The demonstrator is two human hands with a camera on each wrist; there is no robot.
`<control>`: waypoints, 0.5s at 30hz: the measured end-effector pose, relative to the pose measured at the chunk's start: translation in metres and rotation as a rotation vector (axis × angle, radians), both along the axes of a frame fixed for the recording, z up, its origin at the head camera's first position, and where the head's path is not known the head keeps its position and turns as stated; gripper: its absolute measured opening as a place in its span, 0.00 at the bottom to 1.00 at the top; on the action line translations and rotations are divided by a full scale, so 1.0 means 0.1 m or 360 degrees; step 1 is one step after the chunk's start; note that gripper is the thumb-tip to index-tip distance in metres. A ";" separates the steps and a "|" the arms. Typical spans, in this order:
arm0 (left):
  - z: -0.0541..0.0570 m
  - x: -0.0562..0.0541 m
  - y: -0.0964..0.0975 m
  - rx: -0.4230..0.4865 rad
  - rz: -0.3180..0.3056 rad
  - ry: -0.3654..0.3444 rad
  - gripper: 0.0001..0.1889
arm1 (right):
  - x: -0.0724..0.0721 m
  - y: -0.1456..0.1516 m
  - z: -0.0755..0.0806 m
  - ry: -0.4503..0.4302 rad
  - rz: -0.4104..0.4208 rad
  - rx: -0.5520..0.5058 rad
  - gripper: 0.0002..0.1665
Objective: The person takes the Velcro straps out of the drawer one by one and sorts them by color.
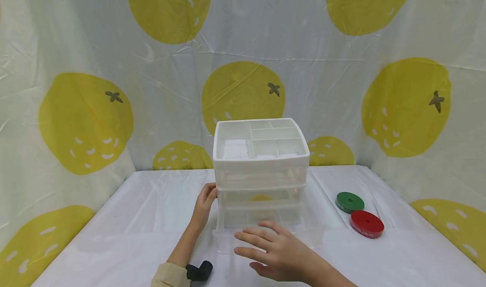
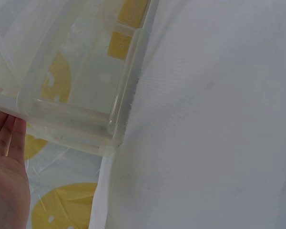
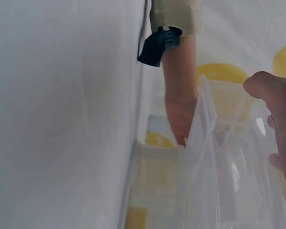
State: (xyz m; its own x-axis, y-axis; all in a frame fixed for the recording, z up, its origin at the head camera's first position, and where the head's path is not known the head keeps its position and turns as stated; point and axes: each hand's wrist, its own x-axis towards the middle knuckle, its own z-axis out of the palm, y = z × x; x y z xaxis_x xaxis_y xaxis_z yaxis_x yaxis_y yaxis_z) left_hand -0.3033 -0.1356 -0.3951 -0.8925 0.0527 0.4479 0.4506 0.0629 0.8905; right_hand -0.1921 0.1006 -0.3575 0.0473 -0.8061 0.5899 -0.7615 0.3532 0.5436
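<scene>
A white plastic drawer unit (image 1: 262, 169) with a divided tray top stands in the middle of the table. Its clear bottom drawer (image 1: 228, 241) is pulled out toward me. Against the unit's left side rests my left hand (image 1: 205, 202), its fingers on the wall; the left wrist view shows this hand (image 2: 7, 167) with fingers extended at the clear plastic edge. In front of the pulled-out drawer, my right hand (image 1: 275, 251) hovers with fingers spread and nothing in them. The right wrist view shows the right thumb (image 3: 262, 85) beside the clear drawer (image 3: 233, 186).
To the right on the white-covered table (image 1: 159, 211) lie a green roll (image 1: 350, 202) and a red roll (image 1: 367, 224), side by side. A curtain printed with yellow fruit (image 1: 243, 93) encloses the back and sides. A black device (image 1: 200, 272) is strapped to the left wrist.
</scene>
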 end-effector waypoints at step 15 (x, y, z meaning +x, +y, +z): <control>0.03 0.04 0.00 -0.0025 0.0008 0.0022 0.14 | 0.00 -0.06 -0.09 0.0077 -0.0015 0.0037 0.21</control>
State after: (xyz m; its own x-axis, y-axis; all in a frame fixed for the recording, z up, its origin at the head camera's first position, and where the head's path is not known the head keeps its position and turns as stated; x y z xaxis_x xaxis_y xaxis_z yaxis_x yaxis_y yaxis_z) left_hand -0.2997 -0.1357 -0.3925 -0.8865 0.0553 0.4593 0.4625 0.0794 0.8831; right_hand -0.1916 0.0942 -0.3669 0.0674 -0.8202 0.5680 -0.7308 0.3470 0.5878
